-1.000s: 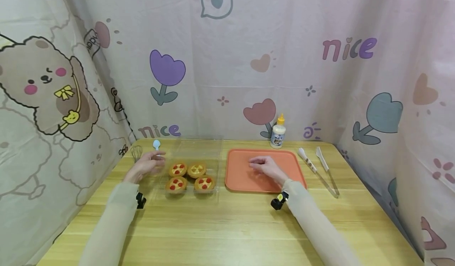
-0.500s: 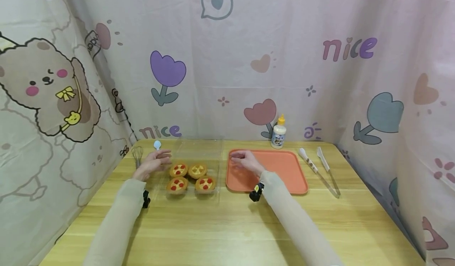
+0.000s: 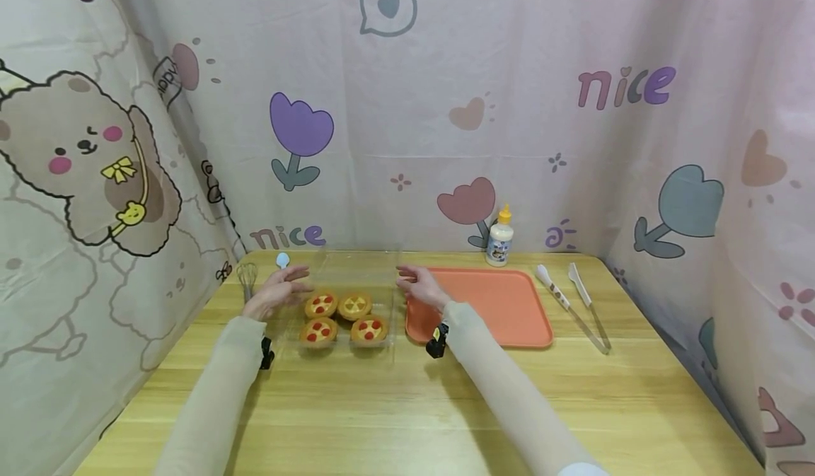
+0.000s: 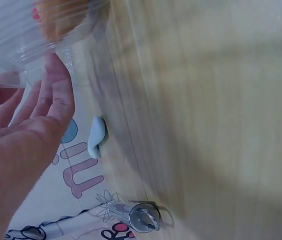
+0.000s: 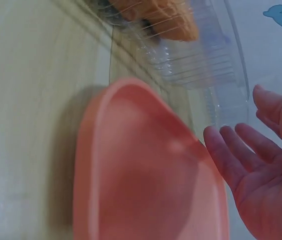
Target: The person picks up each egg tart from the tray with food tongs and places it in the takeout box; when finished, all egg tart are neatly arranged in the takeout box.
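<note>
A clear plastic clamshell box (image 3: 390, 295) stands on the table with its lid raised at the back. Several small round tarts (image 3: 354, 306) with red or yellow toppings sit inside. My left hand (image 3: 281, 292) is at the box's left side, fingers extended; in the left wrist view its fingertips meet the clear wall, though contact is hard to tell. My right hand (image 3: 423, 286) hovers over the left edge of the orange tray (image 3: 490, 310), fingers spread towards the box's right side. In the right wrist view, a small gap separates right fingertips (image 5: 211, 135) from the box.
A white bottle with a yellow cap (image 3: 499, 239) stands behind the tray. Tongs (image 3: 576, 306) lie to its right. A whisk (image 3: 247, 278) and a pale blue spoon-like tool (image 3: 283, 259) are at the back left. A printed curtain (image 3: 407, 108) hangs behind the table.
My right hand has moved left across the tray to the box's right side. My left hand has shifted slightly right, closer to the box. The box and tarts look unmoved.
</note>
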{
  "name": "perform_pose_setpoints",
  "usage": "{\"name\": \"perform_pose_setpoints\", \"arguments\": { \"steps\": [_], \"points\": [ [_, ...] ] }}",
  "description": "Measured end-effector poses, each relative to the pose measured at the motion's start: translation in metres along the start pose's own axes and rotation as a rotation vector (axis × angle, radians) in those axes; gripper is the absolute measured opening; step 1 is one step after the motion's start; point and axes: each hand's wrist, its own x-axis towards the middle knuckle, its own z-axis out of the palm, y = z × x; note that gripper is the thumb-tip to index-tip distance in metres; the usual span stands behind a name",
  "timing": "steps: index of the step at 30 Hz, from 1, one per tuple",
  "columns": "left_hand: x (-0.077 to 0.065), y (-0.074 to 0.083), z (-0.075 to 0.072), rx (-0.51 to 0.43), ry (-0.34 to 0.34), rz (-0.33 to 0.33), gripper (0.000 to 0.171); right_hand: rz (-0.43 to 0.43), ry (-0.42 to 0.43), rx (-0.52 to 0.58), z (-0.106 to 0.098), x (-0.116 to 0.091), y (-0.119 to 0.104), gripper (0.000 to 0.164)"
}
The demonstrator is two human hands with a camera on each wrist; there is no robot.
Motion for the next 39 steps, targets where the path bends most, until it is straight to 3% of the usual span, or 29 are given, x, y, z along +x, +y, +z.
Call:
{"name": "perform_pose_setpoints", "arguments": {
  "steps": [12, 22, 29, 36, 39],
  "points": [
    [0.001, -0.001, 0.001, -0.008, 0.055, 0.02, 0.06, 0.046, 0.033, -0.04, 0.004, 0.002, 0.001, 0.046],
    [0.005, -0.001, -0.002, -0.022, 0.118, 0.038, 0.071, 0.034, 0.129, -0.092, 0.006, 0.002, -0.003, 0.047],
    [0.007, -0.002, 0.0, 0.03, 0.166, 0.046, 0.072, -0.011, 0.213, 0.026, 0.012, 0.004, -0.001, 0.042],
    [0.005, -0.002, -0.001, 0.038, 0.215, 0.092, 0.062, -0.028, 0.244, 0.281, 0.016, 0.009, -0.002, 0.046],
    [0.003, -0.001, -0.003, 0.067, 0.246, 0.106, 0.056, -0.029, 0.238, 0.28, 0.016, 0.009, -0.002, 0.046]
  ]
}}
